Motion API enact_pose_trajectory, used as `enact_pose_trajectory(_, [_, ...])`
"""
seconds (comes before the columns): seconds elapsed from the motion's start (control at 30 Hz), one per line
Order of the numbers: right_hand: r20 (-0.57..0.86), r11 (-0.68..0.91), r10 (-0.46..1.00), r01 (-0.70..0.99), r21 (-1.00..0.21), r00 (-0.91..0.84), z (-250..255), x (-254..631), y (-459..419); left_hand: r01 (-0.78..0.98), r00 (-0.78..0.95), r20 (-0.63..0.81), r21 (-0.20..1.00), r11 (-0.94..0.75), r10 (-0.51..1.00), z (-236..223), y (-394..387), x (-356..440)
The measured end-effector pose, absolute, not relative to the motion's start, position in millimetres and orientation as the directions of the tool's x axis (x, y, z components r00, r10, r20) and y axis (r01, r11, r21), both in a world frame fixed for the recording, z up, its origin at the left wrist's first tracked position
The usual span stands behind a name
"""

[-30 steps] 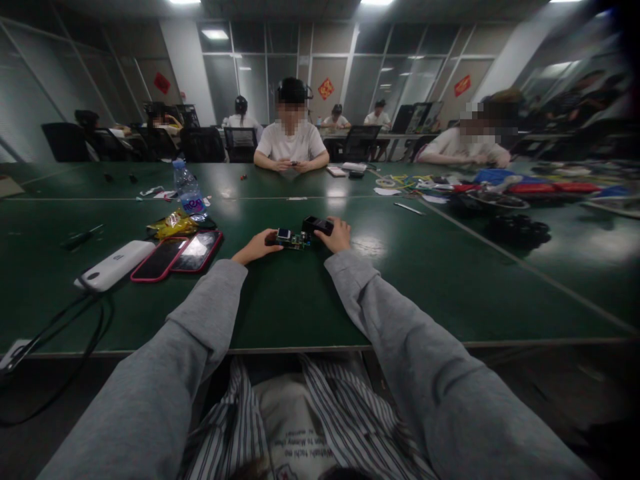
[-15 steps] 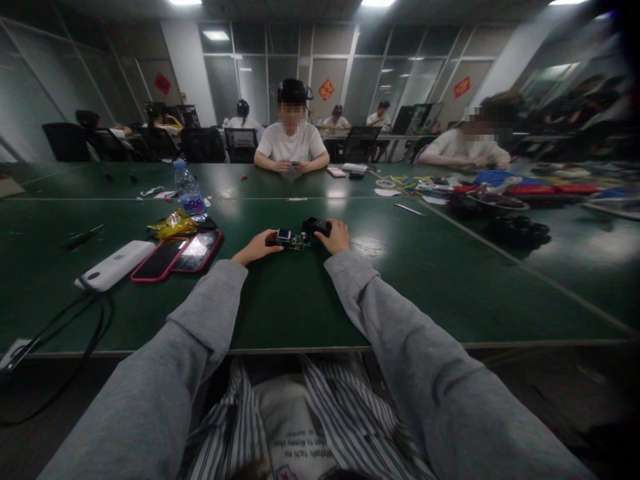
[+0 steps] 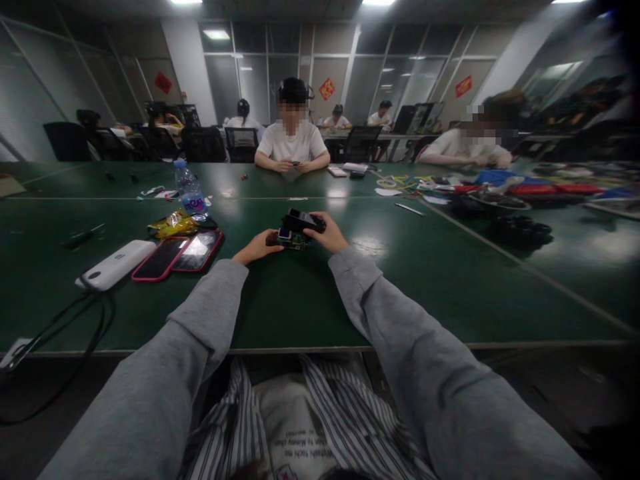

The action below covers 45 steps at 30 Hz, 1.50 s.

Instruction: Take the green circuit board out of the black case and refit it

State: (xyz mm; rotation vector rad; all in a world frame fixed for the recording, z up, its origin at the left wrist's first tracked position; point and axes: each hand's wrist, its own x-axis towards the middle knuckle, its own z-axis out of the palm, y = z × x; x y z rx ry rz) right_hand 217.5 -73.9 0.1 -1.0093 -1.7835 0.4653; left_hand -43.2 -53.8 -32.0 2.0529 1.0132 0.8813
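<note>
My left hand is closed on the left end of a green circuit board with a small screen on it. A black plastic cover with a window-like opening is gripped in my right hand. The cover is tilted and sits just above and behind the board, overlapping its far edge in the view. Whether the two parts touch, I cannot tell. Both hands are over the green table, in front of my body.
To the left lie two red-edged phones, a white power bank with a black cable, a yellow wrapper and a plastic bottle. Cables and bags cover the far right. A person sits opposite.
My right hand has carried the black cover leftward from beside the board's right end to above the board. The left hand and the board stay in nearly the same place.
</note>
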Motion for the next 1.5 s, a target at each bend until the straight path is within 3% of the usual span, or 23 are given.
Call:
enact_pose_trajectory(0.2, [0.550,0.630,0.776,0.406,-0.662,-0.309,-7,208,-81,0.368,0.465,0.283,0.800,-0.474,0.839,-28,-59,-42])
enact_pose_trajectory(0.8, [0.572,0.675,0.725,0.564,-0.476,-0.384,-16,213,-74,0.335,0.473,0.289,0.815,-0.473,0.833,-26,-62,-40])
enact_pose_trajectory(1.03, [0.507,0.604,0.791,0.567,-0.560,-0.342,-15,213,-77,0.336,0.468,0.293,0.814,-0.474,0.834,-28,-61,-40])
enact_pose_trajectory(1.23, [0.523,0.612,0.762,0.689,-0.388,-0.381,-12,212,-80,0.349,0.458,0.308,0.801,-0.487,0.834,-32,-56,-42])
enact_pose_trajectory(1.5, [0.481,0.638,0.763,0.627,-0.448,-0.432,-27,213,-69,0.377,0.450,0.350,0.759,-0.530,0.822,-29,-59,-40])
